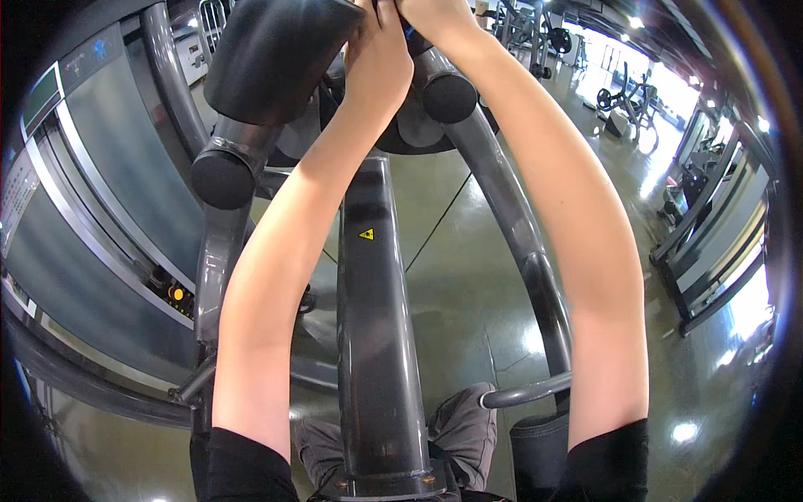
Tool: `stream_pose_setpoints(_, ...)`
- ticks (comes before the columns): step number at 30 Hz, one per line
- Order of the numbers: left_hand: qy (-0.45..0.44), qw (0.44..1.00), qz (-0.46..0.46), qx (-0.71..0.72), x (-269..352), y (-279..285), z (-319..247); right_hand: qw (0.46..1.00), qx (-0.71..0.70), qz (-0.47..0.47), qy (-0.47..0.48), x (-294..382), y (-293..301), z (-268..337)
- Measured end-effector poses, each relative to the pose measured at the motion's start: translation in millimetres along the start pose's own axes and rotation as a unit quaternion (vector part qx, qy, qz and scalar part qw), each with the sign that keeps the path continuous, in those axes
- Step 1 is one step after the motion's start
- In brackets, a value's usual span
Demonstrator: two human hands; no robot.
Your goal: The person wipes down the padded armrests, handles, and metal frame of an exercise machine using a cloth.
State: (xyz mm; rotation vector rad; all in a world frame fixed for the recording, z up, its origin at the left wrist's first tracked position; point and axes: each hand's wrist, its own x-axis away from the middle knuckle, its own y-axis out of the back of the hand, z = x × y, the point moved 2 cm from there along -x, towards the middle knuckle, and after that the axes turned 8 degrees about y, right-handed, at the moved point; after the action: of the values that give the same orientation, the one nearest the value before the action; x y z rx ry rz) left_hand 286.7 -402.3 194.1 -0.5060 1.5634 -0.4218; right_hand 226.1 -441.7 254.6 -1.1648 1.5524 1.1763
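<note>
Both my arms reach forward to the upper edge of the view over a dark grey gym machine. My left hand (381, 53) is beside a large black padded roller (276, 63); its fingertips run out of the picture. Close on its right is my right hand (436, 22), also cut off at the top, so what either hand grips is hidden. Below them stands the machine's thick central post (379, 301), which bears a yellow warning triangle (366, 234). A round black end cap (450, 99) closes a tube under my right wrist, and another end cap (223, 180) sits below the roller.
A curved frame tube (508, 194) runs down on the right to a peg (527, 394) and a black pad (539, 445). A shrouded weight stack (132, 169) stands at left. My legs (464, 427) flank the post. More gym machines (627, 106) stand beyond on the glossy floor (452, 326).
</note>
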Motion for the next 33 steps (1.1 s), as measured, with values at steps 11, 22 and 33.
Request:
stream_pose_setpoints(11, -0.085, 0.951, 0.296, 0.026, 13.0, 22.0, 19.2, 0.988, 0.053, 0.093, -0.114, 47.8, 12.0, -27.2)
stream_pose_setpoints(22, 0.112, 0.93, 0.305, 0.172, 30.0, 32.0, 16.8, 0.975, 0.196, 0.055, 0.089, 65.5, -1.6, 21.6)
stream_pose_setpoints(33, 0.427, 0.817, 0.347, 0.173, 23.4, -4.9, 73.4, 0.972, 0.201, 0.097, 0.072, -7.1, -29.6, 23.8)
